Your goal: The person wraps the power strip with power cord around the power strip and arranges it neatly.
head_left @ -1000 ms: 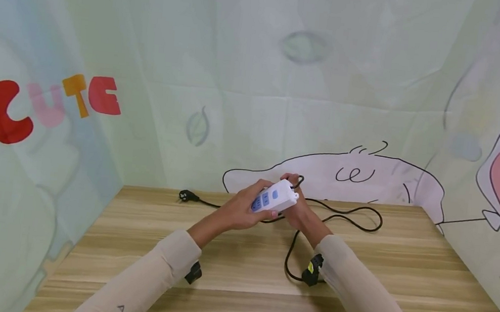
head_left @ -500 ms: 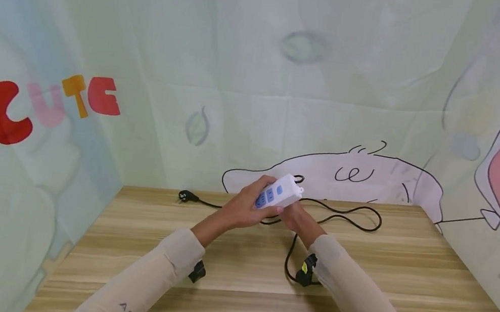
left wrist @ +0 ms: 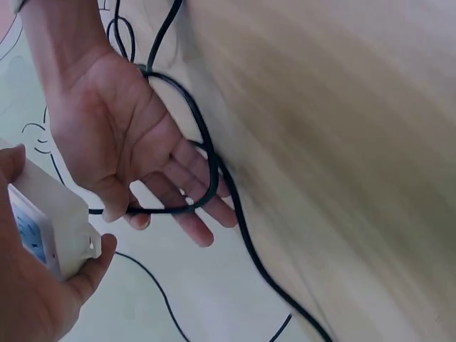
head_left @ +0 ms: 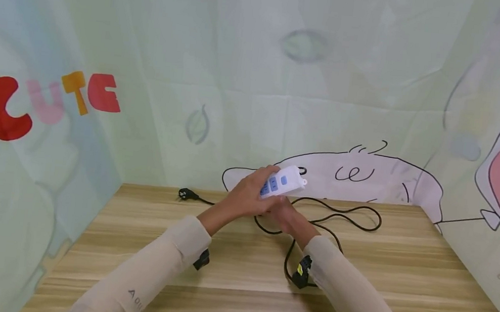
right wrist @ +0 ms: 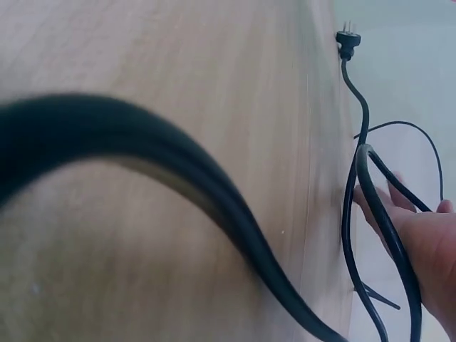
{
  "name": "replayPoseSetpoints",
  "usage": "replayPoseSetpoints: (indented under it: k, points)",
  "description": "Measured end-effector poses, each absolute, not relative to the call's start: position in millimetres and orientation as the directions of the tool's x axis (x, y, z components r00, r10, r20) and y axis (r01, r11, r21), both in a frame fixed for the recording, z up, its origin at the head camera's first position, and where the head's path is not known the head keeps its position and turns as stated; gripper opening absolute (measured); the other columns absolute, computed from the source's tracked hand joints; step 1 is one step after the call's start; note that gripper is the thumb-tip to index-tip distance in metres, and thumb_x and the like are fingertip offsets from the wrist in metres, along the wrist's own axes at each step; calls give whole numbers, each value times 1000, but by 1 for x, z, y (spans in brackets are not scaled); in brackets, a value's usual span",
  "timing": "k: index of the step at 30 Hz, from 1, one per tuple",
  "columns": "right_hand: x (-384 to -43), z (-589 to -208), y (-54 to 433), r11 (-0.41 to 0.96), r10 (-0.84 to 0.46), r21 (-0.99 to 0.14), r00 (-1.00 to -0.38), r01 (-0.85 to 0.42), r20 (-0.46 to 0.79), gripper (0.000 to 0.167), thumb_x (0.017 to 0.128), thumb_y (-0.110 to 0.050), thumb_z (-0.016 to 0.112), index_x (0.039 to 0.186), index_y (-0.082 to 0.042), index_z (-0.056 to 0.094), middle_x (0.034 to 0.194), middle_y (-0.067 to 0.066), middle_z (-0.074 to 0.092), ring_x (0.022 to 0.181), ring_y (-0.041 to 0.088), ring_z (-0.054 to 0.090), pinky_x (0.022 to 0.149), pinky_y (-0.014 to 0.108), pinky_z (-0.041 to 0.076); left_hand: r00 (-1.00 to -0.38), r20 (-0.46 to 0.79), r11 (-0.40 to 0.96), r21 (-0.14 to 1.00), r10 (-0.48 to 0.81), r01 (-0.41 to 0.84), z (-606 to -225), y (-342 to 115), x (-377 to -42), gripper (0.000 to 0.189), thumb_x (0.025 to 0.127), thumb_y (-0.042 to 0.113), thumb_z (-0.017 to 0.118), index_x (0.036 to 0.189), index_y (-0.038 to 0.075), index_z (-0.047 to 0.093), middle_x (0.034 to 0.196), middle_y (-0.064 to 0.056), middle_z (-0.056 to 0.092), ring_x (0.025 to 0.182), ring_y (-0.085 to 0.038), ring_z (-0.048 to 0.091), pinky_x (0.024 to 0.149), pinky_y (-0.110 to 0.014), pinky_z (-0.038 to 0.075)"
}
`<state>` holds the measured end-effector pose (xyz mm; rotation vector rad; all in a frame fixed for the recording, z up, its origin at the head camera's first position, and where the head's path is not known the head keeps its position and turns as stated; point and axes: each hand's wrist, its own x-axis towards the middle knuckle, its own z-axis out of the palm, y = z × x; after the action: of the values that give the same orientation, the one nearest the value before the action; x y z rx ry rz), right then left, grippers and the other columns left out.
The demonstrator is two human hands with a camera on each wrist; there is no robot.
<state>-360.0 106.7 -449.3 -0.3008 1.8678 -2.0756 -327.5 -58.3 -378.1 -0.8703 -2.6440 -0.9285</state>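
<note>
A white power strip [head_left: 291, 178] with blue sockets is in my left hand [head_left: 248, 192], raised over the far part of the table. Its fingers and thumb grip the strip's sides. My right hand [head_left: 287, 216] is just below and right of the strip, partly covered in the head view. In the left wrist view the right palm [left wrist: 117, 128] faces the camera, and its thumb and index finger pinch the black cord [left wrist: 246, 235] near the strip. A loop of cord crosses the other fingers, which are fairly straight.
The black plug [head_left: 188, 195] lies at the table's far left edge. More cord [head_left: 381, 220] lies looped at the back right of the wooden table [head_left: 234, 307]. Printed fabric walls [head_left: 250, 64] stand behind and at both sides.
My left hand and the strip have moved slightly up and right. The right hand has gone from beside the strip's cord end to below it, drawing the cord into a new loop.
</note>
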Motion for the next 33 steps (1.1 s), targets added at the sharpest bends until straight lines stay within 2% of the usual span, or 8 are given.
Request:
replayPoseSetpoints:
  k: [4,8,12,17,21,24,29,33]
  points:
    - [-360,-446,102,-58,-403,-993,-912,104,-72,47,122,-20,41,168,-11,42,127,-6,68,109,11,62,98,32,53,-788,405,655,442,464,613,-372,-59,-334,76,101,42,73,167,14,48,140,-16,68,108,-29,63,89,-44,53]
    - [-362,-444,96,-67,-427,-991,-901,116,-77,27,122,-19,41,140,-16,61,99,-8,68,89,13,63,84,29,54,-785,409,693,383,465,610,-370,-61,-337,74,101,38,75,167,15,49,137,-17,68,106,-31,63,88,-46,53]
    - [-361,-441,93,-26,-443,-991,-890,132,-107,24,123,-18,35,122,-18,58,82,-6,54,73,12,46,69,26,43,-802,401,734,352,443,581,-371,-64,-339,74,101,37,76,167,15,49,143,-19,67,109,-33,63,91,-49,55]
    - [-355,-436,94,216,-446,-976,-887,22,-119,40,115,-8,34,152,-6,48,76,-4,39,62,9,30,60,25,31,-821,405,774,329,401,541,-374,-70,-343,70,99,30,75,164,12,53,143,-22,69,111,-37,66,93,-51,57]
    - [-362,-444,96,428,-452,-890,-890,-156,-61,50,120,-25,36,165,-6,47,101,3,63,70,7,44,66,26,38,-838,407,803,320,364,503,-378,-77,-345,67,96,21,72,160,12,56,141,-24,70,112,-40,67,96,-53,58]
    - [-363,-445,95,548,-445,-797,-895,-255,-20,45,121,-32,39,147,-5,65,119,12,69,85,14,54,79,31,45,-856,398,822,324,331,468,-381,-83,-345,67,93,17,70,159,12,58,140,-23,71,113,-41,67,96,-54,58]
    - [-372,-454,99,643,-471,-677,-882,-359,21,42,121,-38,43,105,-9,70,96,9,66,84,21,56,83,40,48,-875,384,841,331,294,428,-387,-92,-346,66,90,14,70,155,12,60,137,-24,72,111,-41,67,92,-53,59]
    - [-382,-464,106,687,-488,-598,-872,-412,40,40,119,-38,49,96,-15,73,89,4,68,80,19,59,78,39,52,-876,387,853,313,288,418,-392,-97,-347,63,91,11,73,153,12,63,135,-24,73,110,-42,70,90,-54,61]
